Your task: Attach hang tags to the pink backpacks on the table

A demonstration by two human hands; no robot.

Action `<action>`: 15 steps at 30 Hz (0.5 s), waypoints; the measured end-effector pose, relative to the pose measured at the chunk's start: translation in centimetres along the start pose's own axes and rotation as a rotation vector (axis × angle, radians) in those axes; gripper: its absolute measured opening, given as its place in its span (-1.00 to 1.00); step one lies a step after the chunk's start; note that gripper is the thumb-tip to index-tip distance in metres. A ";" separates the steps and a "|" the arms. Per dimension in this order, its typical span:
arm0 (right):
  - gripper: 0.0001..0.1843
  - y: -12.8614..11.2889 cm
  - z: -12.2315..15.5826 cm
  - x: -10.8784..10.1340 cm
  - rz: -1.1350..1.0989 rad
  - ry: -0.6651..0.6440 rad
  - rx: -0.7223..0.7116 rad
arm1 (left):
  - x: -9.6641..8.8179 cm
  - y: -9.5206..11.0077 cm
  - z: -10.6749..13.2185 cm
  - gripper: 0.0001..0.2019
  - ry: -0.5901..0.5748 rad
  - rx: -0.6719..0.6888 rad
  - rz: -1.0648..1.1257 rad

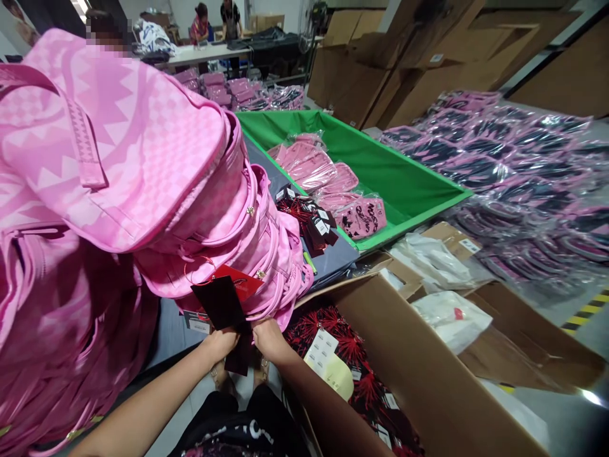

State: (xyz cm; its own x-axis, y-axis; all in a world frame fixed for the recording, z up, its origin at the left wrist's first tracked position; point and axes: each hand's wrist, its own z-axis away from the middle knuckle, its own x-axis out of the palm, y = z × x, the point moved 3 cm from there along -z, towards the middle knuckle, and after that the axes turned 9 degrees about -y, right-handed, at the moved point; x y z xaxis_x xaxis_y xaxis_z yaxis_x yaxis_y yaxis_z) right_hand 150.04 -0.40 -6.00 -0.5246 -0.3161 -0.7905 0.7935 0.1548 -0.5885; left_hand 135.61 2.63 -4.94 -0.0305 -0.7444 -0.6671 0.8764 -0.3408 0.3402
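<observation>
A tall stack of pink backpacks [143, 158] with a paler shark-teeth and checked pattern stands on a grey table at my left. Black hang tags [219, 303] and a red tag [243, 283] hang at the front of the stack, by a red string. My left hand [221, 343] is closed at the left edge of the black tags. From the other side, my right hand [269, 337] is closed against them, below the pink straps. Fingertips of both hands are partly hidden. A white label tag [197, 324] shows just left of my left hand.
An open carton [394, 355] at my right holds many red-stringed black tags. More tags [309, 219] lie on the table beside a green bin [419, 190] with wrapped pink bags. Wrapped bags [514, 152] are piled on the floor; people [200, 25] work behind.
</observation>
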 end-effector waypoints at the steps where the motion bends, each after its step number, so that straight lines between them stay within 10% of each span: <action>1: -0.64 0.0 0.0 0.0 0.007 0.004 -0.008 | 0.1 0.0 0.0 -0.63 0.009 0.010 0.053; 9: -0.63 1.2 -0.1 1.6 -0.013 0.099 -0.036 | 1.1 -0.2 -0.2 -0.52 0.266 0.035 0.252; 15: -0.44 2.1 0.0 3.0 -0.118 0.235 0.021 | 1.8 -1.4 -1.0 -0.44 0.117 0.189 0.312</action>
State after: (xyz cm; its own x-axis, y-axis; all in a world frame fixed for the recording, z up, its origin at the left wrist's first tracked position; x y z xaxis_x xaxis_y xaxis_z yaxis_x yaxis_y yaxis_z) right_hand 150.18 -1.05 -9.59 -0.6692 -0.1043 -0.7357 0.7275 0.1098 -0.6773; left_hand 134.82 2.39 -7.28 0.2888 -0.7622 -0.5793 0.7305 -0.2157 0.6479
